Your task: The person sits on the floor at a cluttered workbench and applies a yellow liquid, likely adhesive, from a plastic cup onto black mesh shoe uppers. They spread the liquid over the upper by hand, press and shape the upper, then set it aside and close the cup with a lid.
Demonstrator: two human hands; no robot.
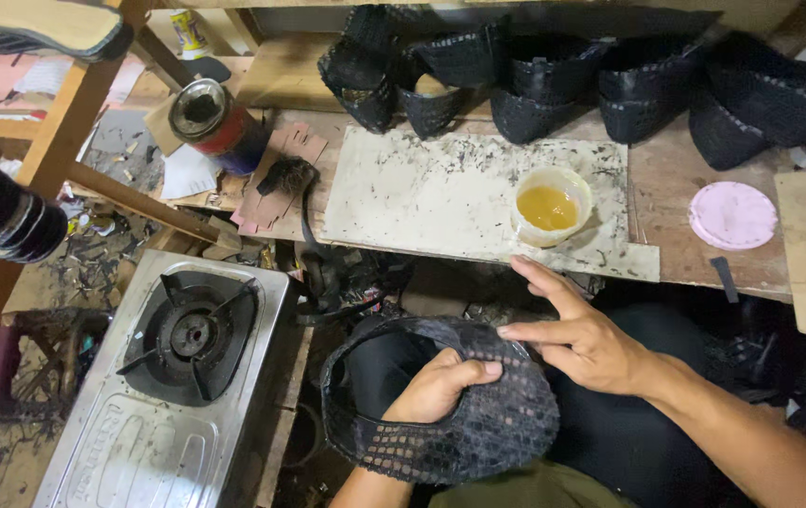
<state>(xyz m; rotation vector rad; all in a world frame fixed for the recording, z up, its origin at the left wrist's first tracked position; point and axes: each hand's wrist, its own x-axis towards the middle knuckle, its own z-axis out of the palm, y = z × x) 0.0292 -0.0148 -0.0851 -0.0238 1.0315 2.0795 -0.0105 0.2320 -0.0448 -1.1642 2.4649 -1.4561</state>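
Black woven shoe upper (450, 414) rests in the person's lap, gripped by the left hand (436, 388), whose fingers curl closed inside its opening. The right hand (577, 329) lies open, fingertips touching the upper's top edge. Just beyond, on a stained board (422, 193), sits a small cup of yellow glue (549, 205). Finished black uppers (610, 85) line the bench behind; a gas stove (182, 367) stands left.
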